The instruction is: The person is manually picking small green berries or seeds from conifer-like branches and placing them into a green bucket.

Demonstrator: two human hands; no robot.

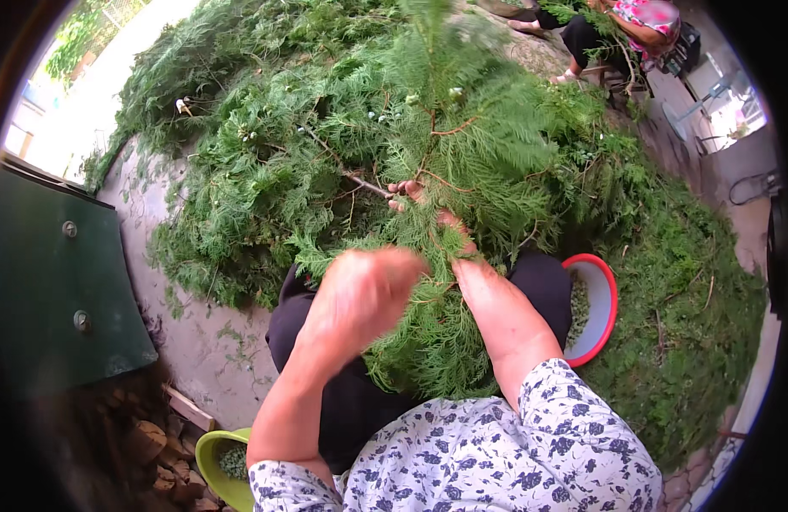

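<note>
My right hand (412, 191) is shut on a leafy conifer branch (454, 163), which looks like arborvitae. Its flat green sprays fan out above the fingers and partly hide them. A bare brown stem (358, 179) also meets those fingertips. Blurred by motion, my left hand (368, 291) is curled beside the sprays nearer my body; whether it grips anything is unclear. More green sprays (432, 355) lie across my lap between my forearms. Beside my right knee sits a white basin with a red rim (613, 313), holding small pale-green cones (579, 307).
A large heap of cut branches (259, 153) spreads ahead, with more greenery (682, 320) at right. A yellow-green basin (208, 457) of cones stands lower left, near wood pieces (147, 441) and a dark green panel (54, 275). Another person (643, 32) sits upper right, handling branches.
</note>
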